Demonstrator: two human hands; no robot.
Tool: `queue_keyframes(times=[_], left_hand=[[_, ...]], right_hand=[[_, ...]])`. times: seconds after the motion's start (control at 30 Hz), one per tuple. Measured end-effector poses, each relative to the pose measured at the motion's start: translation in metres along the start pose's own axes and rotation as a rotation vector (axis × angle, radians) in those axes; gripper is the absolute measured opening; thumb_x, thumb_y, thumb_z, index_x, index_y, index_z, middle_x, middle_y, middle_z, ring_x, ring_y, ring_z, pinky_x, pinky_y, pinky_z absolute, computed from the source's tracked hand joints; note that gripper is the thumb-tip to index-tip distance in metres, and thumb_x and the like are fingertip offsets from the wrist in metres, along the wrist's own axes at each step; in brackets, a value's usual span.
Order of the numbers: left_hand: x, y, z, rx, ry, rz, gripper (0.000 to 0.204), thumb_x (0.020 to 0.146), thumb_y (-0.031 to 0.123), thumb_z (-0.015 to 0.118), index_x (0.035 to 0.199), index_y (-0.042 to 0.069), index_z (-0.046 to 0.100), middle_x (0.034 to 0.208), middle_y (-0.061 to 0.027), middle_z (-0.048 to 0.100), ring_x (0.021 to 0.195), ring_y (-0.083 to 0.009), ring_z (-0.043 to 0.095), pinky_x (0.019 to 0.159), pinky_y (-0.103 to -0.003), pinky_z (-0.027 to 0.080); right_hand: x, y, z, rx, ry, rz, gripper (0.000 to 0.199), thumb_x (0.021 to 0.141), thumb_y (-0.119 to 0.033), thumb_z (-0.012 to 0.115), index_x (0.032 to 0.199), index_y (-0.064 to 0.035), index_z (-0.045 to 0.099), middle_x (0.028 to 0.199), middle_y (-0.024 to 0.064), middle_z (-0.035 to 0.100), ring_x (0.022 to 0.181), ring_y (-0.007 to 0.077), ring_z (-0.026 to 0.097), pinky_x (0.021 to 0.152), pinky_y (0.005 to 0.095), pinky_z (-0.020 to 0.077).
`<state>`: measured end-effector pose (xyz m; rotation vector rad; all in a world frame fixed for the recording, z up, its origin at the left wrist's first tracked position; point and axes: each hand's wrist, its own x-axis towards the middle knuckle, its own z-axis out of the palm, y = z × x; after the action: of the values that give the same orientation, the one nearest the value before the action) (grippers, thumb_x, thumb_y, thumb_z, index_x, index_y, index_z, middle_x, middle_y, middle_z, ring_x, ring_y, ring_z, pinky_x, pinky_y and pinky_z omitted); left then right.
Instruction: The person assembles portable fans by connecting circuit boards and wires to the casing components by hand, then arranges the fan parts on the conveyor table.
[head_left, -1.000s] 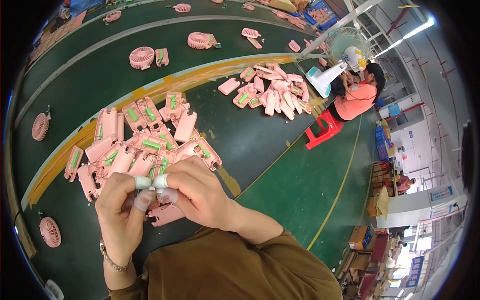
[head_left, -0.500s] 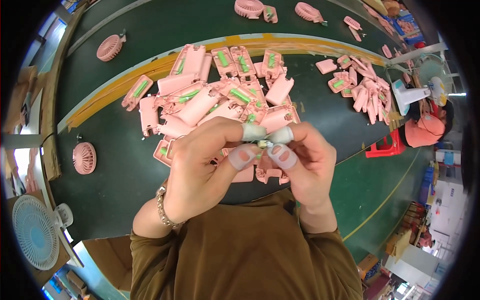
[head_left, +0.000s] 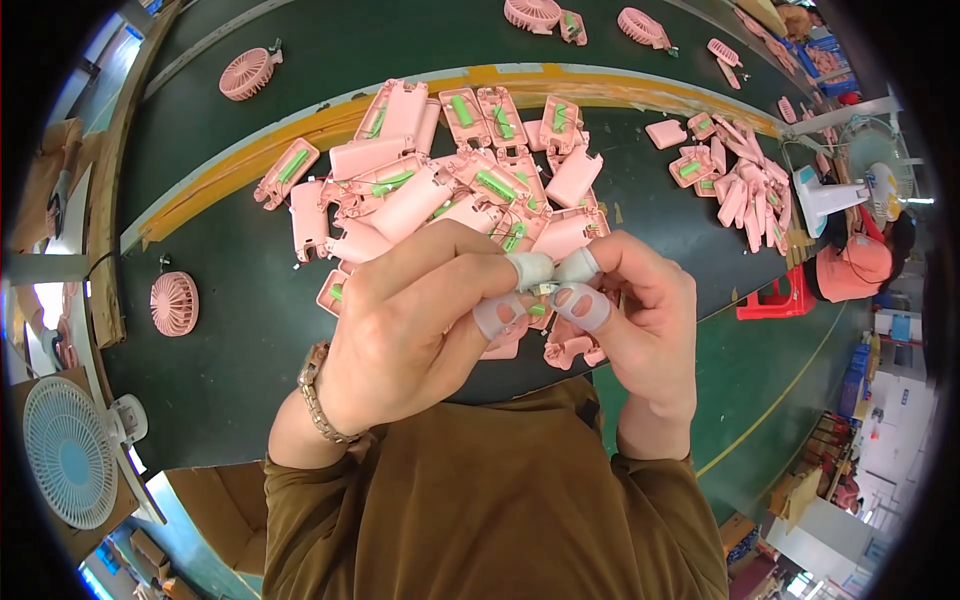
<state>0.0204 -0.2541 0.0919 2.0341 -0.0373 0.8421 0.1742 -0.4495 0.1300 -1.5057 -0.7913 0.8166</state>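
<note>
Both my hands meet over the near side of a heap of pink fan-handle shells [head_left: 405, 205]. My left hand [head_left: 420, 300] is closed in a pinch, thumb and forefinger capped with finger covers. Opposite it, my right hand [head_left: 645, 315] pinches too, with similar covers. Between the fingertips shows a small white wire connector [head_left: 545, 289], which both hands grip. Its wires are mostly hidden by the fingers. Several shells hold a green cylindrical battery [head_left: 496, 185] with thin dark leads. Just under my right thumb lies another pink shell piece [head_left: 572, 345].
Round pink fan heads lie at the left [head_left: 174, 303] and on the far green belt [head_left: 247, 74]. A second heap of pink shells [head_left: 745, 195] sits to the right. Beyond it are a white desk fan [head_left: 825, 195], a red stool [head_left: 775, 300] and a person in pink [head_left: 855, 265].
The whole view has shifted slightly, so heap and hands appear farther right. My left hand has turned a little, its fingers more extended. Both hands keep pinching the connector.
</note>
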Motion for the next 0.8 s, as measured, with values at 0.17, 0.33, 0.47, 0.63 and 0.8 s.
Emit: queue_keyframes(times=[0.17, 0.33, 0.47, 0.63, 0.8], left_hand=[[-0.003, 0.003, -0.004, 0.007, 0.012, 0.004, 0.028, 0.093, -0.006, 0.087, 0.121, 0.0, 0.086, 0.102, -0.0119, 0.079, 0.086, -0.0236, 0.077, 0.073, -0.035, 0.061], [-0.003, 0.0, -0.01, 0.109, 0.031, 0.087, 0.029, 0.09, -0.003, 0.088, 0.119, 0.001, 0.085, 0.101, -0.0119, 0.078, 0.079, -0.0224, 0.076, 0.066, -0.034, 0.06], [-0.002, 0.003, -0.013, 0.234, 0.054, 0.15, 0.029, 0.09, -0.003, 0.087, 0.118, 0.001, 0.084, 0.099, -0.0118, 0.076, 0.078, -0.0218, 0.075, 0.063, -0.034, 0.059], [-0.002, 0.003, -0.015, 0.17, 0.097, 0.129, 0.032, 0.085, -0.009, 0.084, 0.116, 0.0, 0.084, 0.097, -0.0106, 0.074, 0.078, -0.0235, 0.074, 0.063, -0.036, 0.059], [-0.002, 0.004, -0.016, -0.038, 0.118, 0.043, 0.033, 0.085, -0.014, 0.08, 0.115, 0.001, 0.082, 0.094, -0.0093, 0.07, 0.078, -0.0255, 0.073, 0.062, -0.039, 0.057]], right_hand=[[0.003, -0.014, -0.001, -0.02, -0.041, 0.054, 0.01, 0.112, -0.002, 0.078, 0.113, 0.0054, 0.073, 0.093, 0.0087, 0.081, 0.073, 0.0098, 0.078, 0.058, 0.0242, 0.0588], [0.008, -0.026, 0.007, -0.105, -0.028, -0.011, 0.006, 0.108, 0.003, 0.079, 0.109, 0.0061, 0.074, 0.094, 0.0091, 0.081, 0.071, 0.0098, 0.077, 0.056, 0.0242, 0.0579], [0.014, -0.036, 0.011, -0.192, -0.015, 0.005, 0.005, 0.106, 0.004, 0.08, 0.107, 0.006, 0.076, 0.095, 0.0097, 0.081, 0.074, 0.0095, 0.078, 0.06, 0.0249, 0.06], [0.02, -0.029, 0.008, -0.178, -0.059, -0.056, 0.006, 0.105, 0.005, 0.081, 0.111, 0.006, 0.078, 0.098, 0.0096, 0.081, 0.084, 0.0123, 0.082, 0.068, 0.0271, 0.0647], [0.03, -0.01, 0.005, 0.039, -0.078, -0.165, 0.014, 0.103, 0.004, 0.086, 0.114, 0.0065, 0.078, 0.105, 0.009, 0.083, 0.088, 0.0139, 0.082, 0.073, 0.0283, 0.0663]])
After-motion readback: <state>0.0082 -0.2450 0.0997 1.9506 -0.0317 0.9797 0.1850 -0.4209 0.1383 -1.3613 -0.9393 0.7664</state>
